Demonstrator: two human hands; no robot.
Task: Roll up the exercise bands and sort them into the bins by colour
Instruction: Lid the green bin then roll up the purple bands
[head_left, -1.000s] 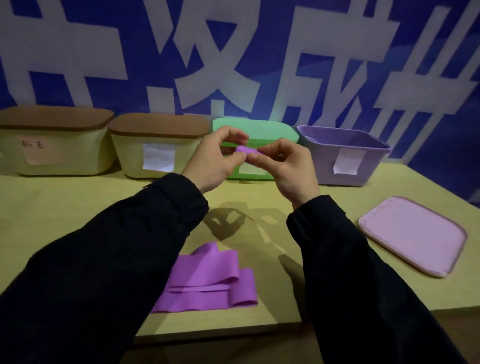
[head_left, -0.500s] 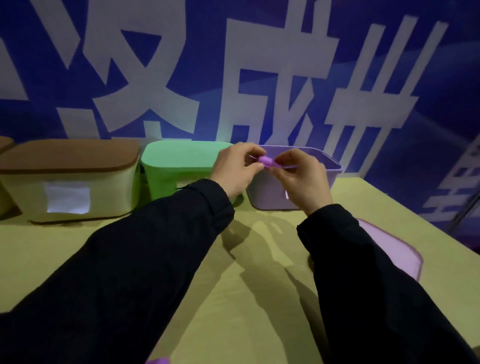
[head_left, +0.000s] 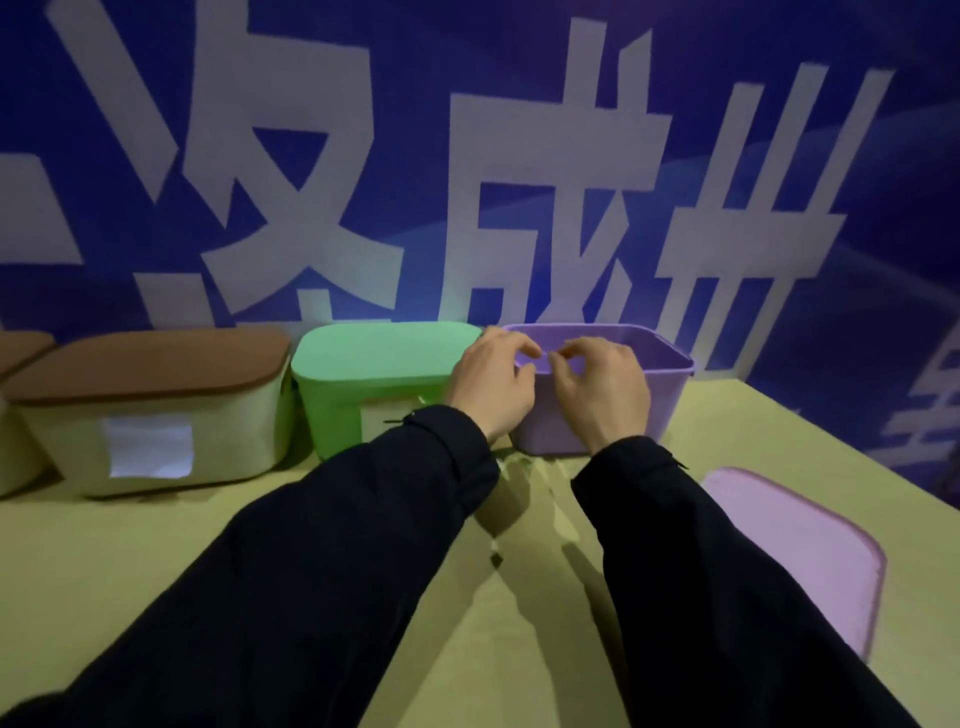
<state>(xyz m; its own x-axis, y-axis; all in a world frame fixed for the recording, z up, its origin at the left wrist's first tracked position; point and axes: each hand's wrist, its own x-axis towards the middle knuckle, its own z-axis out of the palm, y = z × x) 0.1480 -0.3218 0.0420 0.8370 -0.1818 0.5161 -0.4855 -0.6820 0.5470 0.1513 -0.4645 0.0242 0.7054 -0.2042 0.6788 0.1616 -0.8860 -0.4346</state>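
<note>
Head view shows two hands over the open purple plastic bin (head_left: 670, 410). The left hand (head_left: 491, 387) and the right hand (head_left: 605, 392) are close together, fingertips almost touching. Both have curled fingers, and I see nothing held in them. The rolled purple band is not seen, so I cannot tell where it is. Just left of the left hand sits the green plastic bin with its green lid (head_left: 379, 358) on. Farther left is a cream bin with a brown lid (head_left: 150, 364) and a white label. Down and to the right of the right hand, the flat pink lid (head_left: 800, 556) lies on the yellow-green table (head_left: 130, 571). Black sleeves (head_left: 701, 597) cover both arms.
</note>
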